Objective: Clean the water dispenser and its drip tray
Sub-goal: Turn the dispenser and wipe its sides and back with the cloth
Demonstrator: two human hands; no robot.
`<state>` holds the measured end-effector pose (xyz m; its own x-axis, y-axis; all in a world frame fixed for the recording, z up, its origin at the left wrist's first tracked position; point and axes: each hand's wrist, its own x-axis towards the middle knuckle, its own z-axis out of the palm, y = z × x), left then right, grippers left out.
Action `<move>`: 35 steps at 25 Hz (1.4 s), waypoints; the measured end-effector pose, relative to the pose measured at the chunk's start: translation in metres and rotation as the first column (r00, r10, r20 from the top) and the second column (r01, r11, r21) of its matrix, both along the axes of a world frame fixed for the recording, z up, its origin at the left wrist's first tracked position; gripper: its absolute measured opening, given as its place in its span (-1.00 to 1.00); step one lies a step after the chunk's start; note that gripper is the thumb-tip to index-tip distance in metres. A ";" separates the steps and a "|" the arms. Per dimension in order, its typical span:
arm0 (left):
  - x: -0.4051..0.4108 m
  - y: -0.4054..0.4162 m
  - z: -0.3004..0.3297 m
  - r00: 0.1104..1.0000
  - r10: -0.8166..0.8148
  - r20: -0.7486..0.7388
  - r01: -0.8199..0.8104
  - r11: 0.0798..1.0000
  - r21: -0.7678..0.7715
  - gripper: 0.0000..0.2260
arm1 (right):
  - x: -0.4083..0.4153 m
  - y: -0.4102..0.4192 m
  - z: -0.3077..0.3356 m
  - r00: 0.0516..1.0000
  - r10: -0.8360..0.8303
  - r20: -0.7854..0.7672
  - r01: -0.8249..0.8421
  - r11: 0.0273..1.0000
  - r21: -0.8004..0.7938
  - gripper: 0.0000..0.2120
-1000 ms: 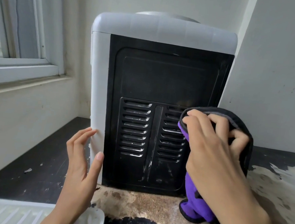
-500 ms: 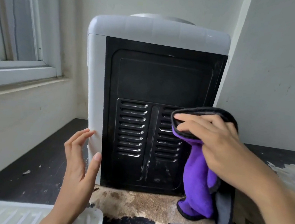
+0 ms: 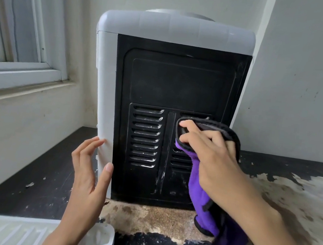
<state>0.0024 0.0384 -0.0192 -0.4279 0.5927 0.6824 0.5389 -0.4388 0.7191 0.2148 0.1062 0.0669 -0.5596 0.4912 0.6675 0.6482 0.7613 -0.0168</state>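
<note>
The tabletop (image 3: pixel 30 168) is dark, with its surface worn away to pale and brown patches at the centre and right. On it, toward the far side, stands the dispenser (image 3: pixel 175 31), upright, its white casing wrapping the top and left edge and its black back panel (image 3: pixel 173 83) turned toward the viewer; two columns of slotted vents (image 3: pixel 144 138) fill the lower half of that panel. A window (image 3: pixel 21 36) sits in the wall at far left, and pale walls close in behind and to the right of the dispenser. At the near left corner lies the white ribbed tray (image 3: pixel 3 231), well in front of the dispenser and apart from it, partly covered by the left forearm. A cloth (image 3: pixel 199 189), purple with a dark border, is pressed against the right vent column, its upper part folded over the right hand's fingers and its lower part hanging down to the tabletop just in front of the panel's lower right corner. The right hand (image 3: pixel 213 158) grasps the cloth, fingers curled round its top fold against the vents. The left hand (image 3: pixel 90 174) is released, fingers straight and spread, its fingertips touching the dispenser's white left edge, thumb by the panel's lower left border.
</note>
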 end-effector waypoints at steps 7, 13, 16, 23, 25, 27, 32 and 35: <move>0.001 0.000 0.001 1.000 0.000 -0.008 0.000 1.000 0.018 -0.60 | 0.024 -0.034 0.040 0.962 -0.271 0.024 0.271 0.950 -0.155 -0.49; 0.001 0.001 0.000 1.000 -0.003 -0.007 0.003 1.000 0.018 -0.61 | 0.000 -0.016 0.009 0.999 0.041 0.017 -0.036 0.978 -0.207 -0.53; 0.001 0.001 0.000 1.000 -0.001 -0.015 0.001 1.000 0.018 -0.61 | 0.011 -0.007 0.014 0.987 0.154 -0.036 -0.158 0.952 -0.264 -0.39; 0.000 0.002 0.000 1.000 0.016 -0.017 -0.016 1.000 0.011 -0.61 | 0.066 0.002 0.053 0.923 0.120 -0.365 -0.302 0.814 -0.496 -0.39; 0.000 0.002 0.000 1.000 0.018 -0.020 -0.017 1.000 0.012 -0.60 | 0.078 0.011 0.054 0.867 0.019 -0.498 -0.322 0.785 -0.529 -0.53; 0.000 0.002 0.001 1.000 0.009 -0.011 -0.009 1.000 0.014 -0.58 | 0.086 0.015 0.055 0.777 -0.039 -0.628 -0.409 0.727 -0.551 -0.64; 0.000 0.001 0.000 1.000 0.002 0.001 -0.002 1.000 0.010 -0.58 | 0.089 0.018 0.055 0.656 -0.096 -0.748 -0.332 0.854 -0.401 -0.66; 0.000 0.002 0.000 1.000 0.005 -0.011 -0.005 1.000 0.011 -0.59 | 0.071 0.021 0.050 0.406 -0.011 -0.914 -0.391 0.902 -0.185 -0.78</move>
